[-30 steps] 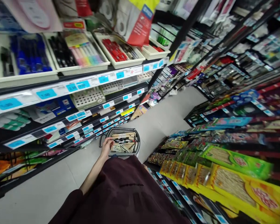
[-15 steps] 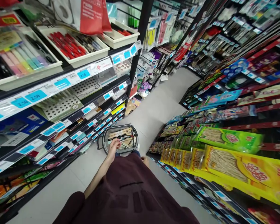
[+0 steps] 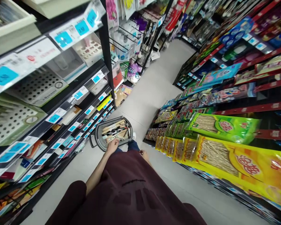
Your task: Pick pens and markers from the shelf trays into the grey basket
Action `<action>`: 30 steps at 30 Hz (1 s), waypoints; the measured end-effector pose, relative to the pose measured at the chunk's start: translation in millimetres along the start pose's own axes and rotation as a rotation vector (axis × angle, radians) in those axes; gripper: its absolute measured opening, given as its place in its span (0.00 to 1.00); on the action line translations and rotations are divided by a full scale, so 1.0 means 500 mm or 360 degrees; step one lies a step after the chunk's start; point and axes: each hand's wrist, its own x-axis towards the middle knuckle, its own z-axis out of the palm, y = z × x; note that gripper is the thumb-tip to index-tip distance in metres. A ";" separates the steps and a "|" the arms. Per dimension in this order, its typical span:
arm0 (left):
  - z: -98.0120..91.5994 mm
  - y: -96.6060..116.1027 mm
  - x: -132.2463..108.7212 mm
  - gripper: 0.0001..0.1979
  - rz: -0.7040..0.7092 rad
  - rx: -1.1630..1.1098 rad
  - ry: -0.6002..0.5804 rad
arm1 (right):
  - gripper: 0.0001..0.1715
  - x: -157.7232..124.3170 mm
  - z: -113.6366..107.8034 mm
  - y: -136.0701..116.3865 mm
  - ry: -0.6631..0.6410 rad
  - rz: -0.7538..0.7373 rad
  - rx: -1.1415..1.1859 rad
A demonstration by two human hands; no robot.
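A grey shopping basket (image 3: 99, 135) is in front of my legs, its handle (image 3: 91, 141) hanging off to the left. Inside it, several dark pens (image 3: 117, 131) lie across pale, wood-coloured packets (image 3: 122, 123). My left hand (image 3: 112, 146) is over the basket's near edge, below the pens and apart from them. Its fingers are loosely bent, and I see nothing held in them. By my right side hangs my right hand (image 3: 144, 155), partly hidden by my dark shirt. Its fingers are curled, and no held thing shows.
Shelves with price tags (image 3: 53, 117) line the left, bearing perforated boxes (image 3: 37, 89) and white trays (image 3: 12, 31). On the right, yellow snack bags (image 3: 221, 157) and green snack bags (image 3: 204, 122) jut into the aisle. The grey floor (image 3: 152, 87) runs ahead between both sides.
My left hand has drawn back from the pens to the basket's near edge, and the pens now lie in the basket. The view has moved forward along the shelves.
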 end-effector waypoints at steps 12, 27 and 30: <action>0.090 0.033 0.154 0.12 -0.0115 0.0617 -0.0472 | 0.05 0.132 0.033 0.080 -0.0135 0.0181 -0.0105; 0.149 -0.223 0.429 0.06 -0.0551 0.0361 -0.0091 | 0.23 0.578 0.228 0.093 -0.0226 -0.0051 0.0114; 0.183 -0.290 0.509 0.08 -0.0521 0.0324 0.0040 | 0.27 0.692 0.290 0.079 -0.0230 -0.0134 0.0114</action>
